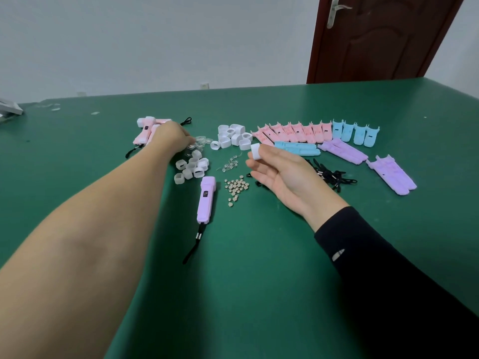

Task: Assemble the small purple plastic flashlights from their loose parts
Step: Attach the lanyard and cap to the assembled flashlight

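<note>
Pinching white cap (pixel 255 151) (purple flashlight (pixel 205 200) nearby)

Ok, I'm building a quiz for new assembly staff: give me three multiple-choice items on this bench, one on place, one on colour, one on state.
1. Where does the assembled purple flashlight lie? A on the pink shells; B beside the button cells; C on the lanyard heap.
2. What colour is the cap pinched by the right hand? A blue; B purple; C white.
3. How is the left hand placed? A stretched out to the clear lenses; B gripping a lanyard; C lying flat.
Answers: 1 B, it lies just left of the cells; 2 C, the cap at its fingertips is white; 3 A, its fingers are at the lens pile.
</note>
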A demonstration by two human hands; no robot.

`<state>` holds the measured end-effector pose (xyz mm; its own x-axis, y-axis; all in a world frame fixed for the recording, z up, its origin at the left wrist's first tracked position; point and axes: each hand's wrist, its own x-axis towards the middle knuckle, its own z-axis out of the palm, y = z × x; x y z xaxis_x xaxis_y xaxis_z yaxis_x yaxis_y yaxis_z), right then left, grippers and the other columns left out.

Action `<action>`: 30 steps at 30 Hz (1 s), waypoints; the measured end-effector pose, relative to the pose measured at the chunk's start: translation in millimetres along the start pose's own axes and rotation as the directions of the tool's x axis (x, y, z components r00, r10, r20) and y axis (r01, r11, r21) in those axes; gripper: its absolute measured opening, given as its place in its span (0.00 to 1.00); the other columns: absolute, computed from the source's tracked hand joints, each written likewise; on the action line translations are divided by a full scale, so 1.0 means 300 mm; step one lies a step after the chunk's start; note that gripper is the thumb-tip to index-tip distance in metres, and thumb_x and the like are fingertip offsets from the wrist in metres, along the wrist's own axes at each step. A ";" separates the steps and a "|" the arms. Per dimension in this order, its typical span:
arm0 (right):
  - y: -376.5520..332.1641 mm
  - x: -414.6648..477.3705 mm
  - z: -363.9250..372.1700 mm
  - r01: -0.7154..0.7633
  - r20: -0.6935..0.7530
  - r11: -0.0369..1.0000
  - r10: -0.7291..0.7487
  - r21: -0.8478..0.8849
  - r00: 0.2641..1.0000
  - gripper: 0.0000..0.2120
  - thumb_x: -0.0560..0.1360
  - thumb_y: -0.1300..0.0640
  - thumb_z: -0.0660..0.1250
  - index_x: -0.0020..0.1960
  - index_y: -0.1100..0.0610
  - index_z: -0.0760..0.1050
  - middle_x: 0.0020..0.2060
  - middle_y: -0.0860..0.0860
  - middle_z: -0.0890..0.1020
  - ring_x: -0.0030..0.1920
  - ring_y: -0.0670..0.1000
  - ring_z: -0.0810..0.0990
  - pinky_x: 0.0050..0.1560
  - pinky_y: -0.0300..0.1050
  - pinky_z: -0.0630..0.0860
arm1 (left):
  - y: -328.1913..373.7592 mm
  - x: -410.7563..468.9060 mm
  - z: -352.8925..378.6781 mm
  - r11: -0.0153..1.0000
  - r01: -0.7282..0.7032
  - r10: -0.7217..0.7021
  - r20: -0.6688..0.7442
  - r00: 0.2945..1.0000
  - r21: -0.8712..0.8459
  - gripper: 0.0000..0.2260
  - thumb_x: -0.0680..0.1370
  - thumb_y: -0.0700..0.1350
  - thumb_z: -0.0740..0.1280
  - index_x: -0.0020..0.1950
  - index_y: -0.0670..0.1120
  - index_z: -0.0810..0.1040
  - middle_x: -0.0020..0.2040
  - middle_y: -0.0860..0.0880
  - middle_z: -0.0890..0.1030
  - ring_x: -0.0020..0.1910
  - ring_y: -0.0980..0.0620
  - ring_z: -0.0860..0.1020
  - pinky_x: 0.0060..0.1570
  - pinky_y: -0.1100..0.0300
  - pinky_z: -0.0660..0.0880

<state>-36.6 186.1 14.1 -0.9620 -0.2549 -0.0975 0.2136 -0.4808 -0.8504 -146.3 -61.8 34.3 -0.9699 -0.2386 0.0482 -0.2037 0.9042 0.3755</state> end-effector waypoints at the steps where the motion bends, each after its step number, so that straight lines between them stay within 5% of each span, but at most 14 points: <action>1: 0.004 0.001 0.003 -0.002 0.002 1.000 0.002 -0.007 1.000 0.11 0.77 0.61 0.66 0.59 0.61 0.75 0.42 0.52 0.85 0.43 0.47 0.84 0.48 0.41 0.81 | 0.001 0.006 0.003 1.000 0.001 -0.001 0.010 1.000 0.019 0.12 0.78 0.50 0.69 0.57 0.45 0.83 0.55 0.44 0.83 0.56 0.44 0.78 0.52 0.56 0.73; 11: 0.012 0.010 0.020 -0.015 0.023 1.000 0.015 0.001 1.000 0.06 0.79 0.60 0.63 0.51 0.60 0.78 0.41 0.52 0.86 0.43 0.47 0.85 0.46 0.41 0.82 | -0.016 0.025 0.016 0.995 0.097 -0.096 0.024 0.995 -0.012 0.17 0.76 0.52 0.72 0.57 0.42 0.82 0.54 0.43 0.83 0.56 0.44 0.79 0.58 0.51 0.76; 22: 0.008 0.015 0.010 -0.015 0.024 0.998 0.013 0.067 1.000 0.07 0.80 0.59 0.63 0.50 0.60 0.78 0.41 0.53 0.86 0.43 0.49 0.85 0.43 0.41 0.81 | -0.057 0.021 0.043 0.976 0.042 -0.060 -0.078 0.995 -0.215 0.06 0.76 0.47 0.72 0.47 0.45 0.81 0.45 0.48 0.80 0.45 0.50 0.75 0.44 0.58 0.70; 30: 0.005 0.019 0.002 -0.015 0.008 0.997 0.015 0.076 1.000 0.07 0.80 0.58 0.62 0.51 0.60 0.78 0.42 0.53 0.86 0.42 0.48 0.85 0.41 0.41 0.81 | -0.054 0.024 0.016 0.929 0.107 -0.155 -0.111 0.982 -0.355 0.17 0.80 0.49 0.65 0.33 0.44 0.69 0.33 0.50 0.67 0.30 0.51 0.66 0.31 0.60 0.60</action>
<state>-41.7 183.3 12.5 -0.9573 -0.2691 -0.1056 0.2405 -0.5389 -0.8073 -150.7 -76.5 24.0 -0.9056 -0.4140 0.0920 -0.2455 0.6887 0.6822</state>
